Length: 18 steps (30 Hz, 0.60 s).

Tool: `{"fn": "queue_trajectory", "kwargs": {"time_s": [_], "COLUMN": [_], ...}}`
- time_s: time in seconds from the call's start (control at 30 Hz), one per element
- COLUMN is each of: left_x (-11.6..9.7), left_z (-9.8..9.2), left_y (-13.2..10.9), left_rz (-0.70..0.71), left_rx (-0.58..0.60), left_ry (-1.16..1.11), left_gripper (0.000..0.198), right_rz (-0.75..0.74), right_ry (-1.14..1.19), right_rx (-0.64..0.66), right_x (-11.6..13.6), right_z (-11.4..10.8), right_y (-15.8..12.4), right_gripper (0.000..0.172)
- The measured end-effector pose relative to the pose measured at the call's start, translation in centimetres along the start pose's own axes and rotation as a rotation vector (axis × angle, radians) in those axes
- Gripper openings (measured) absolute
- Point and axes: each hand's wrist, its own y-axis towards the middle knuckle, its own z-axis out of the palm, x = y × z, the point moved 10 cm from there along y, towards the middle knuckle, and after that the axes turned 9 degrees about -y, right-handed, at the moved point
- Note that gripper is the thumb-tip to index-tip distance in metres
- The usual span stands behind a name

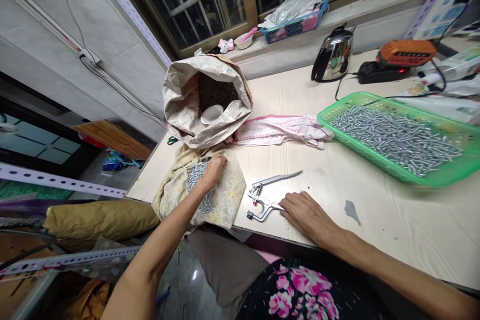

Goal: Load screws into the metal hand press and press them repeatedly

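My left hand [215,171] is over a patterned cloth [230,190] at the table's front left, with its fingertips pinched together; what they hold, if anything, is too small to make out. Beneath and beside it lies a pile of small silvery metal pieces [205,203]. To the right, my right hand [305,215] is closed over the lower handle of silver snap-fastener pliers [264,207]. Their jaws point left toward the cloth, and the upper handle [281,178] stands away from the lower one.
Behind the cloth stands an open sack [180,95] of dark contents with a white bowl [212,114] inside. A pink-and-white towel [281,130] lies beside it. On the right are a green basket [397,180] of metal pieces, a kettle [333,52] and an orange battery [407,53] on a charger.
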Motion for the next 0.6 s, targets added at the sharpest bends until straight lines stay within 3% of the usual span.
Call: {"fn": "queue_trajectory", "kwargs": {"time_s": [0.17,0.3,0.37,0.47,0.6], "left_x": [-2.4,-4.1,-5.1,-5.9,-6.8], "left_z": [-0.5,2.2,3.3,3.3,3.1], "left_y": [-3.1,-8.3,-10.8,-13.2,-14.0], "left_rz": [-0.068,-0.291,-0.369,-0.426,-0.402], "left_rx": [-0.007,0.11,0.129,0.056,0.017], "left_ry": [-0.192,-0.699,-0.841,-0.889,-0.82], "left_gripper": [0.025,0.028,0.032,0.034,0.031], "right_rz": [-0.093,-0.148,-0.17,-0.174,-0.161], "right_ry": [-0.145,-0.217,-0.233,-0.246,-0.252], "right_rx": [-0.117,-0.198,-0.203,-0.2,-0.201], "right_x": [1.2,2.1,2.5,2.5,2.3], "right_z": [-1.7,-3.0,-3.2,-3.4,-3.4], "right_y": [0.6,0.3,0.0,-0.3,-0.7], "right_gripper": [0.024,0.03,0.03,0.03,0.03]}}
